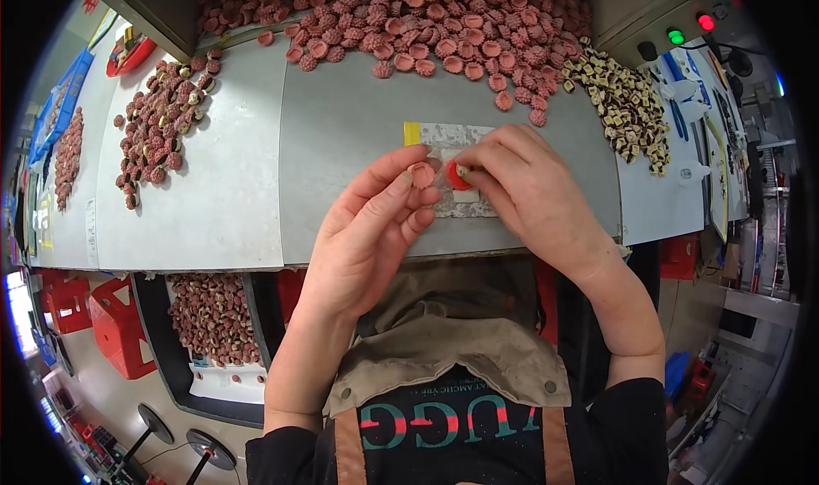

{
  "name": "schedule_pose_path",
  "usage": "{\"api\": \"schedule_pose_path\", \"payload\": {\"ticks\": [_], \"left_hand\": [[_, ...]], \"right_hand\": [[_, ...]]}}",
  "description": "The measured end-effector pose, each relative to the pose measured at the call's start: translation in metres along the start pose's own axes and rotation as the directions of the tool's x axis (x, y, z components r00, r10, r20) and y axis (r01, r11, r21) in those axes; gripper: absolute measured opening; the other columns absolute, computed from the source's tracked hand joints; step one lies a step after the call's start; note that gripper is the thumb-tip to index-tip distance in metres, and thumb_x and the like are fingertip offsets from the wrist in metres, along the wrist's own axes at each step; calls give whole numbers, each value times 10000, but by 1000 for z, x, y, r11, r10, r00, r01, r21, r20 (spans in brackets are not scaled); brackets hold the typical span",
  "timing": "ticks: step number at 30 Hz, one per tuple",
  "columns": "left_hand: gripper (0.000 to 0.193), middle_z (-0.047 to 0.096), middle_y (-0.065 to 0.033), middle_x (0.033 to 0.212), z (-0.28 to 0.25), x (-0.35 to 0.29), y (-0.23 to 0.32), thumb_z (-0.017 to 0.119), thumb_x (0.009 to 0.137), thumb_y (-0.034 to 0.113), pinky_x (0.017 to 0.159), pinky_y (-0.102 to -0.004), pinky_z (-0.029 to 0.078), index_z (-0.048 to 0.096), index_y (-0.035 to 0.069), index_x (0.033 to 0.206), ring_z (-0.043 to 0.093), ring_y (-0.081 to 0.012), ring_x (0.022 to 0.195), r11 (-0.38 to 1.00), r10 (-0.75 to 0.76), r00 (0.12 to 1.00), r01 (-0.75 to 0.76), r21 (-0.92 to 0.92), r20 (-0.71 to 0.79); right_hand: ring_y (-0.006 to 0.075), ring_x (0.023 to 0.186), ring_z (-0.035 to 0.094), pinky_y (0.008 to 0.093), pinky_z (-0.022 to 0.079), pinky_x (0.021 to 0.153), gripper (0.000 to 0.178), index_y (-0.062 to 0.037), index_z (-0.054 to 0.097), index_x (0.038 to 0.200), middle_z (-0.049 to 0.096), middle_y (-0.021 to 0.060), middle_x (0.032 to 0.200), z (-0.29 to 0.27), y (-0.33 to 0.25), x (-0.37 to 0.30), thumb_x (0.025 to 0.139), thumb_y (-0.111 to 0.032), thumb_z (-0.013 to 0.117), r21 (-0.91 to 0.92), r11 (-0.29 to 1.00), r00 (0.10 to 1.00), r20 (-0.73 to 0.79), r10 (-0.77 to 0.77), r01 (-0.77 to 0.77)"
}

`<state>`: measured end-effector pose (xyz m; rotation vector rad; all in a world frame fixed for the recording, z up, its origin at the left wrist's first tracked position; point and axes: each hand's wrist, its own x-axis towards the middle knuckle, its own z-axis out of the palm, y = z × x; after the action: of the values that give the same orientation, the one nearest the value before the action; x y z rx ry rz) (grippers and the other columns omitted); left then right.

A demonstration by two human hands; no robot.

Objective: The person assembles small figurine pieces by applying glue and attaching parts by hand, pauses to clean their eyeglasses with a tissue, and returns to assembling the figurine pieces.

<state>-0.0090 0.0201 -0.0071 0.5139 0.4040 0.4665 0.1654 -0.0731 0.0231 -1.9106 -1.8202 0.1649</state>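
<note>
head view: the left hand pinches a round pink cap between thumb and fingers, its flat face turned up toward the camera; being round, it shows no clear long axis. just right of it, the right hand has its fingers closed on a small red piece, mostly hidden, so its shape is hard to make out. both sit above the grey desk, near its front edge. a dark tray below left holds similar caps.

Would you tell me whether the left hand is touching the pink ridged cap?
Touching: the head view shows the left hand pinching the pink ridged cap between thumb and fingertips.
</note>
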Motion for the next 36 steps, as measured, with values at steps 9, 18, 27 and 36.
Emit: {"api": "schedule_pose_path", "payload": {"ticks": [9, 18, 27, 36], "left_hand": [[366, 601, -96, 1173, -12, 0, -2, 498, 991, 138, 864, -257, 498, 459, 17, 1335, 603, -120, 967, 999, 8, 996, -4, -51, 92], [364, 604, -83, 1170, -2, -2, -4, 523, 980, 137, 872, -248, 494, 469, 15, 1319, 605, -122, 982, 996, 53, 999, -53, 67, 7], [308, 613, -57, 1105, 5, 0, -3, 561, 969, 151, 869, -254, 483, 523, 12, 1240, 597, -132, 994, 996, 36, 999, -38, 76, 34], [253, 613, -68, 1116, 11, -1, -16, 602, 941, 106, 890, -258, 471, 562, 3, 1168, 585, -128, 1016, 944, 184, 983, -175, 279, -6]], "right_hand": [[283, 873, 564, 375, 469, 768, 173, -43, 620, 980, 558, 92, 910, -2, 0, 0, 811, -33, 653, -5, 1000, 1000, 8, -22, 22], [239, 860, 576, 326, 471, 750, 150, -36, 629, 973, 569, 78, 908, 0, 2, -4, 824, -26, 645, 107, 994, 999, -30, -19, 22], [104, 854, 560, 232, 450, 761, 181, 1, 563, 1104, 589, 27, 974, 6, -11, -20, 924, -11, 567, 879, 456, 942, -26, 333, -137], [134, 878, 555, 249, 453, 774, 177, -8, 569, 1074, 582, 74, 1033, 14, -16, -16, 901, -14, 602, 634, 774, 974, -168, 151, -11]]}}
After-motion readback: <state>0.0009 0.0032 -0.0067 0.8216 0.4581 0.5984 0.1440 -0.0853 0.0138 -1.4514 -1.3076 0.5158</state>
